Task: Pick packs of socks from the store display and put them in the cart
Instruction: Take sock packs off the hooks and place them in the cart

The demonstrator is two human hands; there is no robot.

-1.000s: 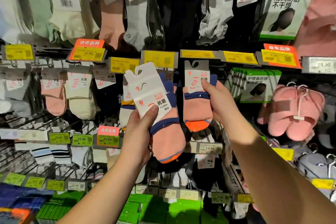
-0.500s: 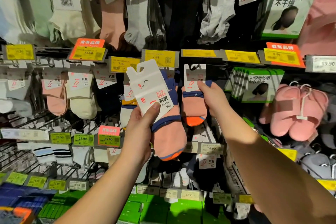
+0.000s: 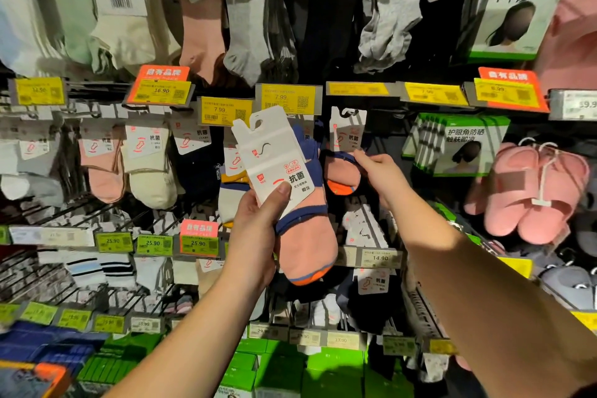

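Observation:
My left hand (image 3: 258, 229) grips a pack of pink socks with blue trim and an orange toe (image 3: 307, 236), thumb pressed on its white card header, held free in front of the display. A second pack of the same pink socks (image 3: 344, 178) hangs from a display hook just to the right. My right hand (image 3: 381, 171) pinches it at the blue cuff under its white card. The cart is not in view.
Rows of sock packs hang on wire hooks across the display, with yellow price tags (image 3: 284, 98) on the rails. Pink slippers (image 3: 529, 194) and green boxed masks (image 3: 458, 145) hang at the right. Green boxes (image 3: 290, 371) fill the bottom shelf.
My right hand has moved up and back along the hanging pack, from round its body to a pinch at the cuff. The left hand with its pack has barely moved.

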